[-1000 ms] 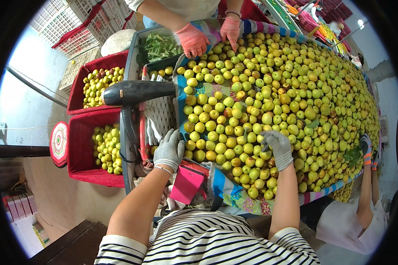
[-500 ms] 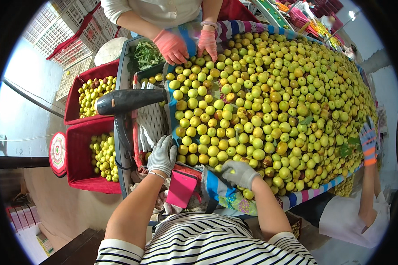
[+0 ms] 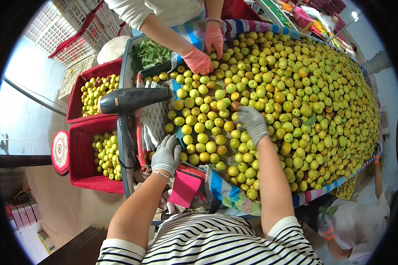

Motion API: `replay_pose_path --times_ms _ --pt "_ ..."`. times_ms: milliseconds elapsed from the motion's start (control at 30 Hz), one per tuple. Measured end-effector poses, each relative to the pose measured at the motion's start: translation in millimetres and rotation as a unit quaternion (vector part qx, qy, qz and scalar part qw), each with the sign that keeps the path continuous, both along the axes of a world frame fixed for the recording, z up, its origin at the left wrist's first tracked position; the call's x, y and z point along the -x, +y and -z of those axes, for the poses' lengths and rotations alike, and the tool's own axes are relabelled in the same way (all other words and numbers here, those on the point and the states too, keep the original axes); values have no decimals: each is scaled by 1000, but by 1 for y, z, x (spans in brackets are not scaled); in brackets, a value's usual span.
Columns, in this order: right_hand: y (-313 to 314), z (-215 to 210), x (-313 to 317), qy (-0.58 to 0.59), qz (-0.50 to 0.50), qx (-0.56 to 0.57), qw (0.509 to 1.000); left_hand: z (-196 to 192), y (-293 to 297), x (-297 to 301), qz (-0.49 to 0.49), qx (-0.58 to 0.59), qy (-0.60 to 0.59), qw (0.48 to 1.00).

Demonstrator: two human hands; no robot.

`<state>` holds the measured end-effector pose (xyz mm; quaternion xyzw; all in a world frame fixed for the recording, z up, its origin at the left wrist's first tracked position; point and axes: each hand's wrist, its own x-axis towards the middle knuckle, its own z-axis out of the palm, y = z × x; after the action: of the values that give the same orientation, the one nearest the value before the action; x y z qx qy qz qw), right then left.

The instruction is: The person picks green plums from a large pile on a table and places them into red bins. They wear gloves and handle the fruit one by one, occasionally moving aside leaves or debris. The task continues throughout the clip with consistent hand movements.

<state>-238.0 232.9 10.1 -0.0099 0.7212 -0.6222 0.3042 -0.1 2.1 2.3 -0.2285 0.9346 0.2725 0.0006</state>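
A broad heap of small yellow-green jujubes (image 3: 314, 110), some with brown patches, covers the cloth-lined table. My right hand (image 3: 252, 123), in a grey glove, reaches into the near-left part of the heap. Its fingers look apart, slightly blurred, and close to a brownish jujube (image 3: 235, 106); their tips are partly hidden. At the heap's left edge my left hand (image 3: 166, 154), in a striped grey glove, lies with fingers stretched out and nothing in it. It is beside a white slotted surface (image 3: 154, 126). Just below it is a bright pink phone case (image 3: 185, 189).
A black hair dryer (image 3: 135, 99) lies across the left edge. Two red-lined bins (image 3: 82, 174) with jujubes stand left, and green leaves (image 3: 152, 54) fill a box. Opposite, a person's pink-gloved hands (image 3: 200, 61) touch the fruit. Another person (image 3: 360, 225) is at lower right.
My right hand has moved up and farther into the heap from the near cloth edge. My left hand stays nearly put. The pink-gloved hands shifted right; the lower-right person's arm moved down.
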Motion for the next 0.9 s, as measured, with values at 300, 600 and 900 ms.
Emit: replay_pose_path --times_ms 300,600,900 --pt "45 -10 23 20 74 14 997 2 -1 0 -3 -15 1 1000" --pt "14 6 -7 66 12 32 997 2 0 1 -12 -13 2 1000" --pt "16 -30 -38 -23 -203 -2 979 7 -1 -2 -15 -9 7 1000"
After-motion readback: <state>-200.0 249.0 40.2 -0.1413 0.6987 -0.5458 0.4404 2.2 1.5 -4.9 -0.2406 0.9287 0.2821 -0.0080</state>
